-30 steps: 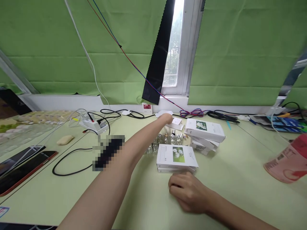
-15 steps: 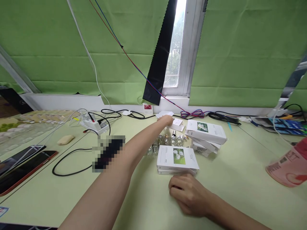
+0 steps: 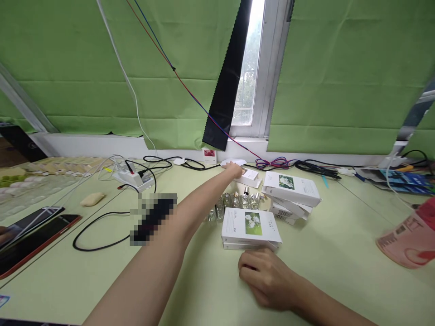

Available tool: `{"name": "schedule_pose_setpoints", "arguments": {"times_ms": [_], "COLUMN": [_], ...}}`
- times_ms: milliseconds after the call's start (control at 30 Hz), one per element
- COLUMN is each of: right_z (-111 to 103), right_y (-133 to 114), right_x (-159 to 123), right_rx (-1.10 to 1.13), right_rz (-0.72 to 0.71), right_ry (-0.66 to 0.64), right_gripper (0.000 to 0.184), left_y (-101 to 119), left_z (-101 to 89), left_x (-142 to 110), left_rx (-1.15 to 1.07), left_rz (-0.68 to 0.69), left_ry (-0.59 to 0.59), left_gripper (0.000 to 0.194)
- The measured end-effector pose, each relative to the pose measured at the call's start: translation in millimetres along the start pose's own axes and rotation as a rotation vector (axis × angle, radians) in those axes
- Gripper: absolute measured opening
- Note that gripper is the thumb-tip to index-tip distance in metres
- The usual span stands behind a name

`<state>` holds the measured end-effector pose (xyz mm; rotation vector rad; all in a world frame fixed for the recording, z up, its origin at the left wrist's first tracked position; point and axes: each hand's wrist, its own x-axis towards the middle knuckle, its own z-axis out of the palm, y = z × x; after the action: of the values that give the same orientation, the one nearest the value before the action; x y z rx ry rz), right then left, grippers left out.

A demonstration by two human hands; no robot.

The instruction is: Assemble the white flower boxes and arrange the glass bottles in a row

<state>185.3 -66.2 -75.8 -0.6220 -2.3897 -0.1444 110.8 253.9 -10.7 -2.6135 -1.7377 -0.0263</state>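
Note:
My left hand point(image 3: 234, 170) reaches far across the table beside a small white box point(image 3: 249, 178) and a white paper point(image 3: 234, 162). Its fingers look apart, though the tips are partly hidden. Below that arm stand several small glass bottles point(image 3: 236, 200), some with silver or dark tops. My right hand point(image 3: 263, 277) rests on the table as a closed fist with nothing visible in it. Just beyond its knuckles lie two stacked white boxes point(image 3: 251, 226), the upper one printed with white flowers. Another pile of white boxes point(image 3: 290, 188) leans unevenly to the right.
A pink container point(image 3: 408, 240) stands at the right. Leftward are phones point(image 3: 37, 240), a power strip point(image 3: 134, 179), a beige soap-like object point(image 3: 92, 199) and a blurred-out dark patch point(image 3: 154, 219). Coiled cables point(image 3: 317, 168) run along the wall under green curtains point(image 3: 340, 68).
My left hand has shifted slightly left, its fingers now look more spread, and more of the small white box's side shows. My right hand stays put.

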Motion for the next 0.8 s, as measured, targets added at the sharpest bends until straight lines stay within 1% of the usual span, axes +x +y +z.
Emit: {"name": "schedule_pose_setpoints", "arguments": {"times_ms": [67, 100, 300, 400, 567, 700, 800], "right_z": [-0.1, -0.1, 0.8, 1.0, 1.6, 2.0, 2.4], "right_y": [0.2, 0.3, -0.1, 0.0, 0.1, 0.2, 0.7], "right_x": [0.0, -0.2, -2.1, -2.5, -2.8, -3.2, -3.6], "right_rx": [0.002, 0.003, -0.007, -0.016, -0.026, -0.031, -0.033], "right_rz": [0.0, 0.001, 0.011, 0.01, 0.016, 0.014, 0.014], "right_ry": [-0.004, -0.006, -0.032, -0.041, -0.064, -0.054, -0.069], "right_gripper": [0.019, 0.019, 0.019, 0.019, 0.019, 0.018, 0.018], "left_y": [7.2, 12.5, 52.4, 65.5, 74.0, 75.4, 75.8], "left_z": [-2.8, -4.0, -11.1, -16.4, -21.3, -18.9, -16.6], "left_x": [-5.0, -7.9, -27.2, -33.1, -36.3, -38.7, -40.2], "left_rx": [0.055, 0.078, 0.158, 0.177, 0.21, 0.224, 0.23], "left_rz": [-0.017, -0.004, 0.14, 0.199, 0.24, 0.248, 0.256], "left_ry": [-0.038, -0.045, -0.074, -0.077, -0.071, -0.053, -0.049], "left_gripper": [0.062, 0.061, 0.045, 0.041, 0.041, 0.04, 0.037]}}
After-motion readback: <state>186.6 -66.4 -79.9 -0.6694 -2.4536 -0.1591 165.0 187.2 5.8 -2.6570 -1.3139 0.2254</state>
